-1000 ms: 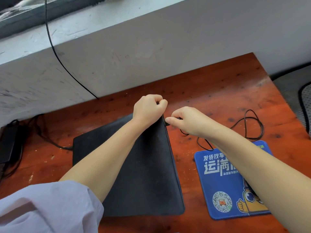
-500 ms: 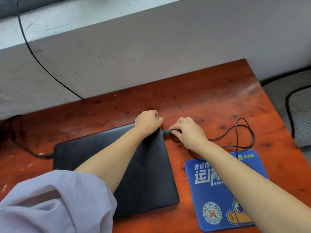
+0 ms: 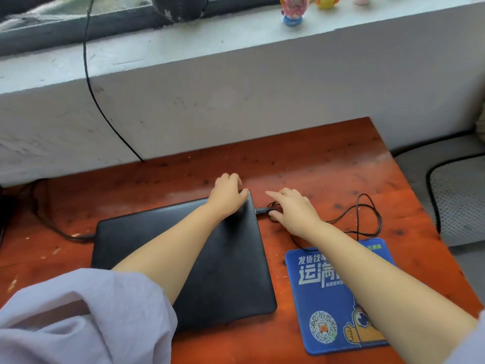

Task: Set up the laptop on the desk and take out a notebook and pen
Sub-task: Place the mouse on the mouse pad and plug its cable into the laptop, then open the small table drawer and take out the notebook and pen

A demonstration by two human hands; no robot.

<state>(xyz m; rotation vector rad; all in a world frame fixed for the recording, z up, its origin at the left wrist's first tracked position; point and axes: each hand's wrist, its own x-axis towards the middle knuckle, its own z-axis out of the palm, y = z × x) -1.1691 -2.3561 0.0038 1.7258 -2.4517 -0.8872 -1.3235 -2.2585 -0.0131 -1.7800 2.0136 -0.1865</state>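
Note:
A closed black laptop [image 3: 223, 258] lies flat on the red-brown desk [image 3: 315, 166]. My left hand [image 3: 228, 195] rests on its far right corner with the fingers curled over the back edge. A black plug [image 3: 261, 211] sticks into the laptop's right side, and its thin cable [image 3: 367, 206] loops off to the right. Just right of the plug hovers my right hand [image 3: 294, 211], fingers spread, thumb beside the cable. No notebook or pen is in view.
A blue printed mouse pad [image 3: 315, 279] lies right of the laptop. Another black cable [image 3: 60, 232] reaches the laptop's left side. A wire [image 3: 105, 114] hangs down the white wall. Small figurines [image 3: 292, 9] stand on the windowsill. A mesh chair seat [image 3: 459, 195] is beyond the desk's right edge.
My right hand pinched the plug against the laptop's side and now has its fingers spread off it. The left hand stays on the corner. The view has tilted up to show the windowsill.

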